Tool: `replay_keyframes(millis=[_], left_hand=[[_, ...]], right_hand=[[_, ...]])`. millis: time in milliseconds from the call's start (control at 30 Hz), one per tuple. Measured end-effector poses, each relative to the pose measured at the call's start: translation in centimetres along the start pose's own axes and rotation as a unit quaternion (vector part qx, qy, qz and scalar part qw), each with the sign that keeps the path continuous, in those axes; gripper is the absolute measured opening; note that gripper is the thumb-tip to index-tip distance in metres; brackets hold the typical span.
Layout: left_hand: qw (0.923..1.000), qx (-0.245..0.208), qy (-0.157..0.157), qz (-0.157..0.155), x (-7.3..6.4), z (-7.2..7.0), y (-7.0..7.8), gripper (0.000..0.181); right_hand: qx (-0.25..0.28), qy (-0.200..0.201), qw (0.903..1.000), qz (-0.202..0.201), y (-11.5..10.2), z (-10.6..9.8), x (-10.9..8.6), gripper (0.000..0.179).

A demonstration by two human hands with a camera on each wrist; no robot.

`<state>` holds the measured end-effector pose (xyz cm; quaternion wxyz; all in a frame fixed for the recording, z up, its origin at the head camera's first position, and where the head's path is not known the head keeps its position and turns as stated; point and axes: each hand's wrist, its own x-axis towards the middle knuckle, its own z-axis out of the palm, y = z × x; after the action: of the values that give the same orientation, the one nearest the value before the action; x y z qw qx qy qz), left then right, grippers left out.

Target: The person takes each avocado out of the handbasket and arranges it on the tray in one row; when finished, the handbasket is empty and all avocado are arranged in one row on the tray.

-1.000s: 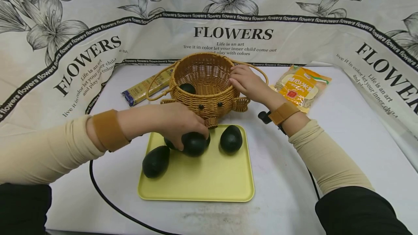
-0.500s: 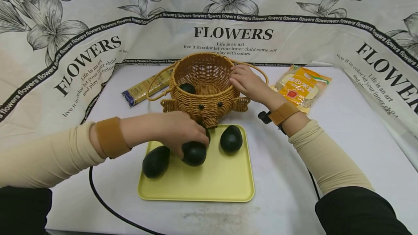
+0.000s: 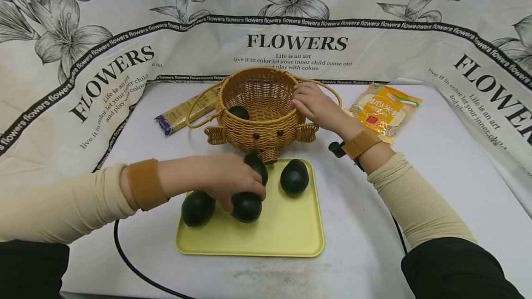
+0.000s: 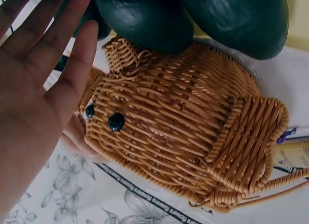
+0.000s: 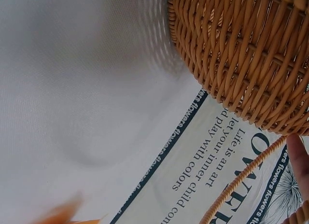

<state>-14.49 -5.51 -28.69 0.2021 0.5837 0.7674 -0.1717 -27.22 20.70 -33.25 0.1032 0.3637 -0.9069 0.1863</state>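
In the head view, my left hand (image 3: 232,180) grips a dark green avocado (image 3: 246,207) over the middle of a yellow tray (image 3: 282,232). Its fingers and thumb hold the fruit from above. Around it on the tray lie an avocado at the left (image 3: 197,210), one just behind (image 3: 257,168) and one at the right (image 3: 294,177). Farther back stands a wicker basket (image 3: 266,134) with an animal face and another avocado (image 3: 238,113) inside. My right hand (image 3: 317,107) holds the basket's right rim. The left wrist view shows my left palm (image 4: 36,96) beside the basket.
A long yellow packet (image 3: 187,110) lies left of the basket, partly behind its handle. An orange and clear food bag (image 3: 384,110) is at the right. A black cable (image 3: 137,264) curves over the white table. Flower-printed cloth (image 3: 295,54) hangs behind.
My left hand has moved the gripped avocado toward me, away from the basket, uncovering the avocado behind it. My right hand and the basket have stayed put.
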Motion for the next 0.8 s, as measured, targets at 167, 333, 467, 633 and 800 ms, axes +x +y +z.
replay_keyframes(millis=[167, 333, 467, 633, 800], left_hand=[[0.9999, 0.005, 0.010, 0.011, 0.2, 0.4, 0.2, 0.056], [0.9996, 0.015, 0.013, 0.023, 0.5, 1.0, 0.4, 0.055], [0.9991, 0.030, 0.016, 0.024, 0.7, 1.5, 0.5, 0.056], [0.9986, 0.039, 0.018, 0.030, 1.0, 2.2, 0.6, 0.055], [0.9983, 0.044, 0.016, 0.033, 1.3, 2.6, 0.8, 0.055]], right_hand=[[-0.001, 0.000, 1.0000, -0.001, 0.0, 0.0, 0.0, 0.030], [-0.002, -0.001, 1.0000, 0.001, 0.0, 0.0, 0.0, 0.030], [-0.001, 0.000, 1.0000, 0.000, 0.1, 0.1, 0.0, 0.030], [-0.002, 0.002, 1.0000, -0.002, 0.1, 0.1, 0.0, 0.031], [-0.003, 0.003, 1.0000, -0.002, 0.1, 0.1, 0.0, 0.031]])
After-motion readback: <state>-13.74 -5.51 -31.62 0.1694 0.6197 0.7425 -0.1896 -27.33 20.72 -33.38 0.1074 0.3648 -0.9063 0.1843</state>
